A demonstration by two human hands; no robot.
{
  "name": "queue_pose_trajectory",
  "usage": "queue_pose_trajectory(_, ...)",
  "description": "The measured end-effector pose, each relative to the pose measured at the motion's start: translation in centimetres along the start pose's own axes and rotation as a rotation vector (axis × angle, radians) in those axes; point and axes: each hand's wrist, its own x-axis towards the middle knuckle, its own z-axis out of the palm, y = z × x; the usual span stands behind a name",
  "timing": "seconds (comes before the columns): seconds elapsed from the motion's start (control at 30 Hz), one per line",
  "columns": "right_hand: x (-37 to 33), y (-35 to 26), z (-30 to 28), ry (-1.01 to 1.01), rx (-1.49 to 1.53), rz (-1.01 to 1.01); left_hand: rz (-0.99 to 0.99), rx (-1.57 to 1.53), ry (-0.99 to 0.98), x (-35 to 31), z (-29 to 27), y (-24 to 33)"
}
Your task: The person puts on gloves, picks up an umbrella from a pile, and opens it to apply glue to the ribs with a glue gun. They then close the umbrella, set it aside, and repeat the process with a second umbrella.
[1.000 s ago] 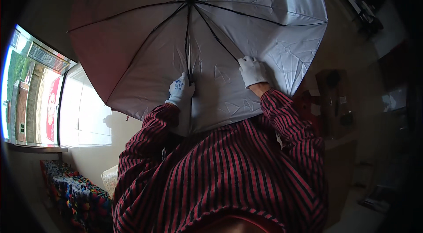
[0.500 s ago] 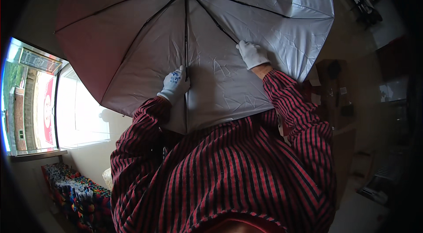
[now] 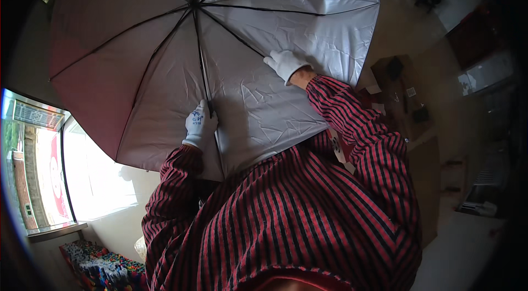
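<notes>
**Open umbrella held overhead, shaft running up and away from my left hand**

I see the open umbrella filling the upper part of the head view, its silvery inner canopy facing me and the dark ribs fanning out from a hub near the top.

My left hand, in a white glove with blue print, is closed around the black shaft at its lower end. From that grip the shaft's long axis runs almost straight up the picture to the hub, tilting very slightly left. So the umbrella lies above and ahead of both hands, with the left hand on its axis.

My right hand, in a plain white glove, is off to the right of the shaft and higher up. It rests flat, fingers spread only a little, against the canopy fabric next to a rib. I cannot tell whether it pinches the fabric or only presses on it.

The two hands stand well apart, and the left one is the nearer to the shaft. A bright window sits low on the left, beyond the canopy edge.
</notes>
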Motion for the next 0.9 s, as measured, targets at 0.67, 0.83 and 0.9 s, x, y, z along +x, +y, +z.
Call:
queue_pose_trajectory(0.67, 9.3, 5.0, -24.7, -0.154, -0.127, 0.309, 0.048, -0.047, 0.093, -1.2, -3.1, 2.1)
queue_pose_trajectory(0.83, 9.8, 8.6, -19.1, -0.007, -0.147, 0.154, 0.037, 0.018, 0.073, -0.2, -1.9, 1.3)
queue_pose_trajectory(0.9, 6.0, 8.7, -22.6, 0.093, 0.129, 0.022, 0.033, -0.113, 0.056, -0.3, -1.9, -0.2)
